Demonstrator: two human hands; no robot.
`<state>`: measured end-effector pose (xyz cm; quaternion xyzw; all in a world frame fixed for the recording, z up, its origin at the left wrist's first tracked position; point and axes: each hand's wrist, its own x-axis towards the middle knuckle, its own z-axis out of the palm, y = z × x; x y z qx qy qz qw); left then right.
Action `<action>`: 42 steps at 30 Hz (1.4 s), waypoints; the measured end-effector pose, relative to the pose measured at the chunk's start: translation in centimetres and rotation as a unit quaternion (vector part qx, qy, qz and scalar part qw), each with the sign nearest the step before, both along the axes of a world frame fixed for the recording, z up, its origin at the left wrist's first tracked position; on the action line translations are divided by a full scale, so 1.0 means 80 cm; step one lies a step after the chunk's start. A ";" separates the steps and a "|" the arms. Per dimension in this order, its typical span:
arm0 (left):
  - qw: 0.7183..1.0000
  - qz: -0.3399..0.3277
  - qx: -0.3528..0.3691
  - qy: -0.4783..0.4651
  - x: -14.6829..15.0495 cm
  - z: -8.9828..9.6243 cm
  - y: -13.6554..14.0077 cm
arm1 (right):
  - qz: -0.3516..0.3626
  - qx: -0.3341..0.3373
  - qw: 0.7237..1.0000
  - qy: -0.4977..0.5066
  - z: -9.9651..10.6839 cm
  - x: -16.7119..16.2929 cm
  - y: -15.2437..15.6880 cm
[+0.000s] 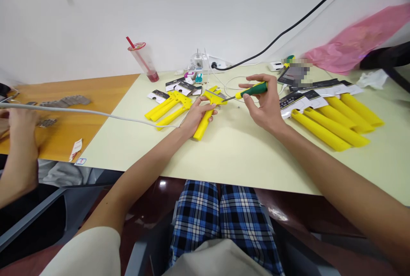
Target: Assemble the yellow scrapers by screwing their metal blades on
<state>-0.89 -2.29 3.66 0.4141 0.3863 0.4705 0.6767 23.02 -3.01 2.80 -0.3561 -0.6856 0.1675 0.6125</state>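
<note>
My left hand (194, 117) is closed around a yellow plastic scraper (201, 127), its wide head pointing toward the wall. A metal strip, perhaps a blade, shows across that head. In my right hand (267, 107) is a screwdriver (256, 90) with a green and yellow handle, gripped between thumb and fingers. Its shaft points left, and the tip meets or nearly meets the scraper's head. Small screws (238, 107) lie on the table near the tip. Left of my left hand rest several more yellow scrapers (171, 106), beside black-and-white cards (159, 95).
Several yellow handles (333, 133) with printed cards lie to the right. A drink cup (145, 62) with a red straw stands near the wall. A white cable (105, 115) crosses over my left side. Another person's arm (21, 139) is at the wooden table on the left.
</note>
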 end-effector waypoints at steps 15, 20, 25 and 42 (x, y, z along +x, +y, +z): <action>1.000 0.001 -0.012 -0.012 0.002 0.006 -0.003 | 0.023 0.002 1.000 0.010 0.001 0.001 -0.001; 1.000 -0.005 -0.006 -0.007 0.001 0.006 -0.004 | 0.002 -0.014 1.000 0.023 -0.002 0.000 0.001; 1.000 -0.013 0.001 -0.005 0.001 0.005 -0.005 | -0.032 -0.022 0.999 0.014 -0.002 0.008 0.006; 1.000 -0.007 -0.010 -0.006 0.002 0.004 -0.002 | -0.007 -0.021 1.000 -0.003 0.003 0.009 0.005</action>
